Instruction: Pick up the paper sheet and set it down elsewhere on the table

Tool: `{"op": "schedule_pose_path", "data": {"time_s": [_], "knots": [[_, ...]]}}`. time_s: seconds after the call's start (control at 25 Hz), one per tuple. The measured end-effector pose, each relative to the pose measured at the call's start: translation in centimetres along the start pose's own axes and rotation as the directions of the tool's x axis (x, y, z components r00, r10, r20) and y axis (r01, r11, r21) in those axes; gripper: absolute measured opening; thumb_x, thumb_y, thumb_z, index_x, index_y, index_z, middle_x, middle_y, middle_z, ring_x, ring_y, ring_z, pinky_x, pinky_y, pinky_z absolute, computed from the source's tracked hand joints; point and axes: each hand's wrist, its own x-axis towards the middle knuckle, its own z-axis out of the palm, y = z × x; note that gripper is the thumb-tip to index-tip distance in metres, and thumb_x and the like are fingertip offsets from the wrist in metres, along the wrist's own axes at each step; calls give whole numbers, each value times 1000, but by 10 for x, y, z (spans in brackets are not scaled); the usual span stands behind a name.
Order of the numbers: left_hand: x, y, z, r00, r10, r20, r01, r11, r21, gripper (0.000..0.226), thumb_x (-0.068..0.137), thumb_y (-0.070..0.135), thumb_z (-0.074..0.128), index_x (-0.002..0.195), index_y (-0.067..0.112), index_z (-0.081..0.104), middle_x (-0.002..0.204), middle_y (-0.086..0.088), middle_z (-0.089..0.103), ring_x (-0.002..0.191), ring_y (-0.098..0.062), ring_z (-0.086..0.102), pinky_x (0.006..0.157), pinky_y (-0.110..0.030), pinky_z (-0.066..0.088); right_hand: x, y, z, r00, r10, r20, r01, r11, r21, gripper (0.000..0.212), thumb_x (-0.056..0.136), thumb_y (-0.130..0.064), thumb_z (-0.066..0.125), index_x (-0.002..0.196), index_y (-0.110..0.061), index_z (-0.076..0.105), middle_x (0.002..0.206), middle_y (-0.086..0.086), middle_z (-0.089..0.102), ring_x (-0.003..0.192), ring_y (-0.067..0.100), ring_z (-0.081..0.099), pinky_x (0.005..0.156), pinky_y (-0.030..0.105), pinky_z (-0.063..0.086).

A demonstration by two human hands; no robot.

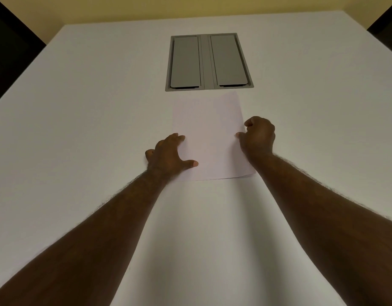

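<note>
Lengthwise, paper sheet (209, 133) points away toward grey hatch (209, 62).

White paper sheet (209, 138), apparently flat

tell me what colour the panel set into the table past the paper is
Grey panel, with two flat grey lids; head view.

Sheet of paper (209, 138) flat on the tabletop (80, 129), midway between its left and right edges. Just behind the sheet, toward the far edge, a hatch (209, 62) with two lids side by side, set into the tabletop. Left hand (168, 155) on the sheet's left edge, toward the near left corner. Right hand (258, 135) at the sheet's right edge, about midway along it.
</note>
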Motion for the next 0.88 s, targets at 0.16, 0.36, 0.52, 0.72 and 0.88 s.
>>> {"op": "schedule_pose_path", "data": {"time_s": [0.16, 0.36, 0.52, 0.72, 0.88], "knots": [[0, 1, -1, 1000, -11, 17, 10, 1000, 15, 88, 70, 62, 70, 145, 34, 33, 157, 11, 25, 142, -16, 26, 109, -45, 20, -6, 6, 4, 999, -41, -6, 41, 998, -42, 30, 84, -1, 64, 114, -6, 65, 113, 14, 67, 106, 32, 62, 85, 29, 45], [0, 0, 0, 1000, -15, 21, 15, 1000, 11, 89, 69, 63, 70, 145, 34, 33, 157, 11, 25, 142, -16, 26, 109, -45, 20, -5, 11, 8, 996, -45, 71, 55, 989, -139, 32, 87, -23, 67, 116, -7, 65, 120, 13, 60, 113, 32, 56, 91, 36, 44], [1, -1, 0, 999, -20, 25, 20, 1000, 16, 92, 69, 65, 69, 146, 33, 31, 157, 12, 24, 143, -16, 25, 109, -46, 20, -5, 14, 8, 995, -71, 65, 74, 996, -48, 11, 85, -19, 65, 87, -7, 65, 87, 7, 66, 80, 27, 59, 68, 27, 37], [-1, 1, -2, 999, -22, 27, 22, 1000, 11, 97, 69, 64, 69, 149, 31, 25, 159, 10, 21, 143, -17, 23, 110, -46, 19, -14, 22, 8, 990, -142, -1, 140, 973, 183, 6, 85, -14, 64, 87, -9, 67, 74, -1, 63, 71, 20, 56, 66, 27, 40], [-7, 2, -3, 997, -55, -46, 53, 997, -52, 131, 60, 66, 75, 151, 27, -11, 163, 1, 5, 145, -20, 22, 107, -50, 24, -26, 29, 7, 990, -132, -53, 141, 866, 481, 12, 87, -13, 64, 95, -13, 74, 84, -4, 72, 78, 12, 66, 74, 23, 52]]}}
